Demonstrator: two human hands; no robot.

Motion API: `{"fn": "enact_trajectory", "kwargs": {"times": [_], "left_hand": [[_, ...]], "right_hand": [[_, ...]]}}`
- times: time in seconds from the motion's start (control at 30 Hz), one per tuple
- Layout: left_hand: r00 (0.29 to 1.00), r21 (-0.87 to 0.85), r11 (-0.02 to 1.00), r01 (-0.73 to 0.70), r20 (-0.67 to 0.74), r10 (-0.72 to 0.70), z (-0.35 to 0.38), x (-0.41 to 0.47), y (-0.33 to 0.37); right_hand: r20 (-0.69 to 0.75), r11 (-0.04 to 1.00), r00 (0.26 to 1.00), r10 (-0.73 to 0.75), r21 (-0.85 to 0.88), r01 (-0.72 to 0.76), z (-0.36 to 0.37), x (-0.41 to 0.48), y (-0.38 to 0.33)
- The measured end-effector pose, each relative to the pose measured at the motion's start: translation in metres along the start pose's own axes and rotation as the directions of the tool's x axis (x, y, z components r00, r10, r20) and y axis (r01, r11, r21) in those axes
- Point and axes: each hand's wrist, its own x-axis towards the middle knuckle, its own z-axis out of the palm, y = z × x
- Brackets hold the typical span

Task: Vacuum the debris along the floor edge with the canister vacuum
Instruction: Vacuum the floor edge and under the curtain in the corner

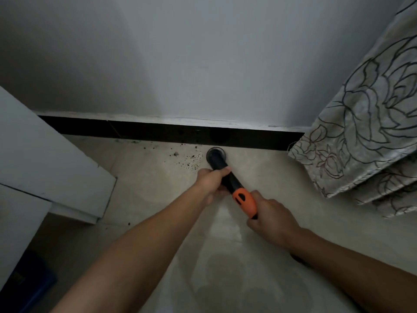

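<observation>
The debris (191,160) is a scatter of small dark crumbs on the floor (282,172). It lies right by the far edge, where the floor meets the black strip (135,131) at the bottom of the wall (203,64). A few more crumbs lie further left along that edge.

The round mouth of your vacuum tube (215,154) is down on the floor just to the right of the crumbs, very near the black strip. I think it sits low and close like that so the air can pull the bits in.

Your left hand (212,182) is wrapped around the black part of the tube, near the mouth. Holding it that far down probably helps you aim it. Your right hand (273,216) is curled around the back end of the orange handle (244,203), which likely helps you push and steer. The canister itself is not in view.

Most of the crumbs are not picked up yet, so I would say the job is only partly done. The mouth most likely needs to slide left along the edge.

A flowery curtain (365,132) hangs down to the floor on the right, so keep the mouth away from it. A white cupboard (45,154) stands at the left.
</observation>
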Motion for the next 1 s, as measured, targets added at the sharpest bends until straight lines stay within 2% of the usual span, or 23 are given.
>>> {"fn": "enact_trajectory", "kwargs": {"times": [0.13, 0.2, 0.33, 0.47, 0.53, 0.73, 0.9, 1.0], "left_hand": [[0.996, -0.038, 0.998, 0.046, -0.08, -0.049, -0.023, -0.02, -0.022], [0.993, -0.09, 0.993, 0.08, -0.078, -0.087, -0.039, -0.033, -0.035], [0.997, -0.094, 0.995, 0.035, -0.072, -0.042, -0.035, -0.008, -0.011], [0.999, -0.06, 0.998, 0.014, -0.034, -0.016, -0.013, 0.023, 0.019], [0.998, -0.064, 0.998, 0.007, -0.06, -0.011, -0.017, 0.028, 0.02], [0.978, -0.112, 0.993, -0.044, -0.206, 0.02, -0.065, 0.045, 0.021], [0.975, -0.142, 0.989, -0.034, -0.221, 0.002, -0.06, 0.055, 0.039], [0.968, -0.181, 0.983, -0.042, -0.251, -0.005, -0.076, 0.06, 0.04]], "right_hand": [[0.156, 0.997, 0.985, -0.077, 0.032, 0.073, 0.003, -0.011, -0.001], [0.204, 0.991, 0.97, -0.13, 0.019, 0.129, 0.01, -0.015, -0.003], [0.103, 0.994, 0.99, -0.095, -0.037, 0.099, 0.007, 0.011, -0.009], [0.031, 1.0, 0.999, -0.024, 0.0, 0.024, -0.006, 0.038, -0.008], [0.062, 0.999, 0.998, -0.027, 0.027, 0.025, -0.01, 0.046, -0.01], [0.113, 0.984, 0.979, -0.171, 0.062, 0.164, -0.001, 0.078, -0.041], [0.162, 0.984, 0.975, -0.15, 0.122, 0.131, -0.014, 0.098, -0.04], [0.177, 0.979, 0.965, -0.192, 0.1, 0.177, -0.012, 0.109, -0.056]]}}
